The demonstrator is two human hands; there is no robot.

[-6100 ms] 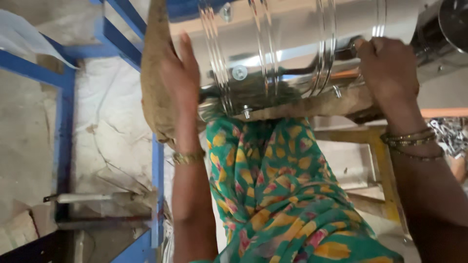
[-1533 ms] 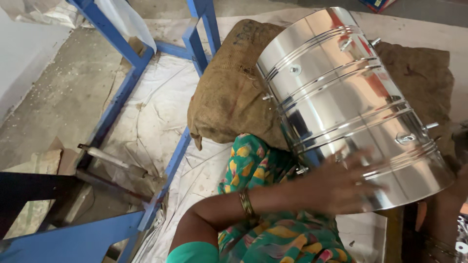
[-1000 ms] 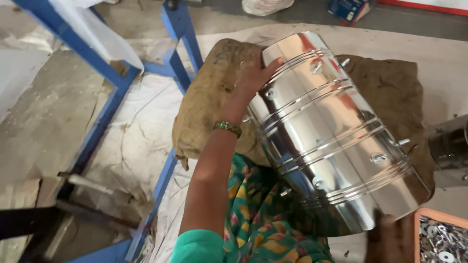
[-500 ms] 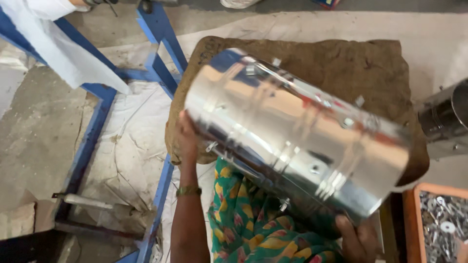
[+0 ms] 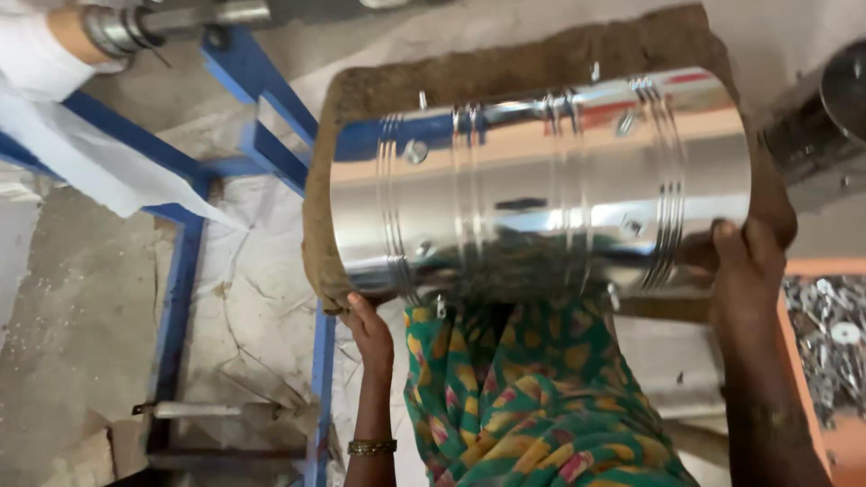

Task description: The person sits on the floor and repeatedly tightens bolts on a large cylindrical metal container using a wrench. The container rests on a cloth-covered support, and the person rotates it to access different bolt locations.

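Now the big shiny metal drum (image 5: 541,185) lies flat on its side, with its long side running from left to right. Half a second ago it was tipped at a slant, and a second ago it stood more upright, so it has been turned over and laid down. That means a new part of its round wall, with small rivets and raised rings, now faces up.

It rests on a brown sack cloth (image 5: 505,63) that covers the table, and it sits just above the person's lap in the green and yellow dress (image 5: 532,397).

For the grip, the left hand (image 5: 370,329) is under the left end of the drum. Its fingers reach up and touch the lower rim, but they are partly hidden, so it looks like a holding-up touch more than a tight grab. The right hand (image 5: 744,271) is at the right end. Its fingers curl over the rim there and hold it snugly.

A blue metal frame (image 5: 180,271) stands to the left, and a tray of small metal bits (image 5: 834,343) is at the right edge.
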